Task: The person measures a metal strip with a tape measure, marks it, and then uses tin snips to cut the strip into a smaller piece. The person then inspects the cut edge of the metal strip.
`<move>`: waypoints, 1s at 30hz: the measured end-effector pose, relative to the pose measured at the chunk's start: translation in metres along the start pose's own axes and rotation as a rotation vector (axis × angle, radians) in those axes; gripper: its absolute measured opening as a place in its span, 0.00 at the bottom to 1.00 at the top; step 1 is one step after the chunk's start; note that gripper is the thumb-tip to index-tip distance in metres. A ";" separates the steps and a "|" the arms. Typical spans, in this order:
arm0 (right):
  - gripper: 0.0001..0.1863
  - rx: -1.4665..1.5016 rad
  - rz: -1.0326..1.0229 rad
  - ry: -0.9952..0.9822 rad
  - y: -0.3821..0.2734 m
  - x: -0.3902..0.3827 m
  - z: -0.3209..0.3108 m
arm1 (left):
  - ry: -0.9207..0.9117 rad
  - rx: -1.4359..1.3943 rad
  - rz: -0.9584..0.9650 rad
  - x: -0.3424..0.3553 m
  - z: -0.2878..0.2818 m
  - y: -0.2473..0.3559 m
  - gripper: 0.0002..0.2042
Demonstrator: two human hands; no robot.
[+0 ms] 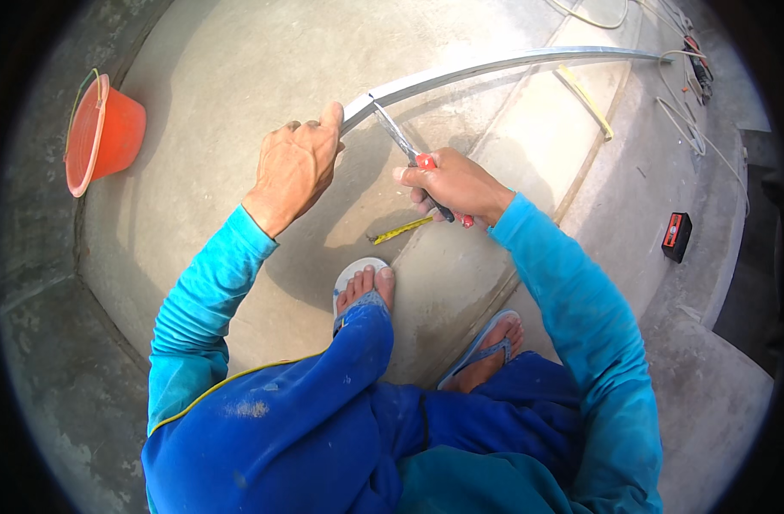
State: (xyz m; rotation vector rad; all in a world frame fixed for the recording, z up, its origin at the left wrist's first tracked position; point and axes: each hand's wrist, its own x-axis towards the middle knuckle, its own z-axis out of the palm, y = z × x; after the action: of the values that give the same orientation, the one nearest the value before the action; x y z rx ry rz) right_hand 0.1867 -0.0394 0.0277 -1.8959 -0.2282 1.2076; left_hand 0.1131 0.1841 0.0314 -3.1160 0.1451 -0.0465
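Gripping snips [425, 161], right hand [458, 184] flanks left hand [296, 167], which clasps strip [452, 74] (labelled block [676, 237] rightward).

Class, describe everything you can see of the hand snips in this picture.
The snips have slim, silvery blades that look like metal, and handles coloured red and black. The right hand grips the handles and hides part of them. They slant, blades pointing up and left in the picture, with the tips at a long silvery strip. Whether the blades are fully closed is too small to tell.
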 end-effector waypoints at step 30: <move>0.23 -0.178 -0.256 0.303 0.025 0.013 0.033 | -0.113 -0.239 0.004 0.004 -0.018 -0.012 0.12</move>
State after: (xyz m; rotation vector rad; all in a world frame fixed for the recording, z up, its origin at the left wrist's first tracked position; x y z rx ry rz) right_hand 0.1597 -0.0290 -0.0044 -2.0999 -0.4100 0.7395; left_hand 0.1181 0.1955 0.0501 -3.3445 0.1668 0.1594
